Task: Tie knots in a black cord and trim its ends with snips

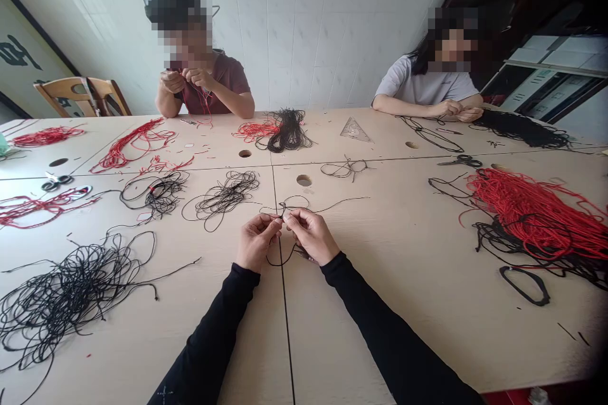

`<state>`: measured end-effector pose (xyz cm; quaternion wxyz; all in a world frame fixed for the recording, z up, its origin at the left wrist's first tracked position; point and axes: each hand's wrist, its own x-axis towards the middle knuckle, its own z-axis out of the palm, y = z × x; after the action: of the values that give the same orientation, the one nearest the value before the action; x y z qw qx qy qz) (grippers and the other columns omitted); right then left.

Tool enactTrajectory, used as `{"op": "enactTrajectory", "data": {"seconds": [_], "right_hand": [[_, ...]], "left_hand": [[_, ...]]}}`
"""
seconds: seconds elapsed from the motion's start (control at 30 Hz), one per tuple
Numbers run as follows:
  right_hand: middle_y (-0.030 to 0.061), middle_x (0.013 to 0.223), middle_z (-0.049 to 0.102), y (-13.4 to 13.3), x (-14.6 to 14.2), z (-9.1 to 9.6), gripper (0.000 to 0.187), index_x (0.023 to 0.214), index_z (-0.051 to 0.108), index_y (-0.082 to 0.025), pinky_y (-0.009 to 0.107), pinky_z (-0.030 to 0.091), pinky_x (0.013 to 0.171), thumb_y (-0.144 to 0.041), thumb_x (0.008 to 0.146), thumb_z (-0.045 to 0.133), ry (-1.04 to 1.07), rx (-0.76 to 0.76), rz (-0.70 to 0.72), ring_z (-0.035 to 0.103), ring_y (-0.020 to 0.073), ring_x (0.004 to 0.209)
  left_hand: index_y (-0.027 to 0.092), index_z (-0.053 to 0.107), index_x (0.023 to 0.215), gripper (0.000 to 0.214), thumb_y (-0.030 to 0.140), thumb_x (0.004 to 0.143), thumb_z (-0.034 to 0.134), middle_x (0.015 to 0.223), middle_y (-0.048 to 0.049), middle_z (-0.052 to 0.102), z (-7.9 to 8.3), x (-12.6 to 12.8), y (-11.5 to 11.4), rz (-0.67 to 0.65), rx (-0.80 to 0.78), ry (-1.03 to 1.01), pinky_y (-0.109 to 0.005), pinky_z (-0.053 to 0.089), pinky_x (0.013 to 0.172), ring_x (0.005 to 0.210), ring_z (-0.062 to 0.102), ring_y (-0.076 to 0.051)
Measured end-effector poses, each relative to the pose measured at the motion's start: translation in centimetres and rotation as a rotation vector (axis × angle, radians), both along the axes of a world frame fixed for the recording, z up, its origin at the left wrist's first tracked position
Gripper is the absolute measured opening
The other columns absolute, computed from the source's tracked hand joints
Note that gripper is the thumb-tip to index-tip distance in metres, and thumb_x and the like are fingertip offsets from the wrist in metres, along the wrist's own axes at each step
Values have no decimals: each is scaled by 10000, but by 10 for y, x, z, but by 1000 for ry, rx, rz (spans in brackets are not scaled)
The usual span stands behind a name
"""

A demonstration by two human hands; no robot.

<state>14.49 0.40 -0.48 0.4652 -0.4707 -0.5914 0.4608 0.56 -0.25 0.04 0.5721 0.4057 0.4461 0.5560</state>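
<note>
My left hand (258, 240) and my right hand (312, 235) meet over the table seam, fingers pinched on a thin black cord (281, 264). Between my fingertips the cord bunches into a small knot or loop, partly hidden by the fingers. One loop of it hangs below my hands, and a loose end stretches out to the right past my right hand. Something dark shows beneath my right palm; I cannot make out what. Left of my hands lies a loose coil of black cord (228, 193). Beyond them rests a smaller black cord loop (345, 168).
A big black cord tangle (76, 297) covers the near left; red cords (527, 209) heap over black ones at right. Scissors (57, 182) lie left, more scissors (460, 161) right. A clear triangle ruler (356, 130) lies across the table. Two people sit opposite, handling cords.
</note>
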Motion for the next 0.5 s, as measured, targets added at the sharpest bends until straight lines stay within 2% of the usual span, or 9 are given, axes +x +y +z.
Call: {"op": "enactTrajectory", "data": {"seconds": [0.23,0.4,0.5], "right_hand": [[-23,621,484,-1,-1,2,358,821,615,-168,205,345,393,-524,795,593,93,-126,41,377,78,462],[-24,630,485,-1,0,3,376,824,617,-160,203,355,393,-533,781,607,108,-135,44,383,72,459],[-24,629,490,0,0,0,367,815,610,-165,208,346,394,-532,798,593,104,-106,60,379,74,454]], "left_hand": [[139,671,702,244,348,650,786,555,16,575,-1,-1,-1,18,15,53,-205,372,501,499,465,-76],[139,672,701,253,355,642,788,548,19,570,-1,-1,-1,18,8,46,-200,376,492,492,463,-71],[140,680,780,276,355,642,786,595,10,594,0,0,-1,-5,6,-16,-199,404,505,527,505,-79]]}}
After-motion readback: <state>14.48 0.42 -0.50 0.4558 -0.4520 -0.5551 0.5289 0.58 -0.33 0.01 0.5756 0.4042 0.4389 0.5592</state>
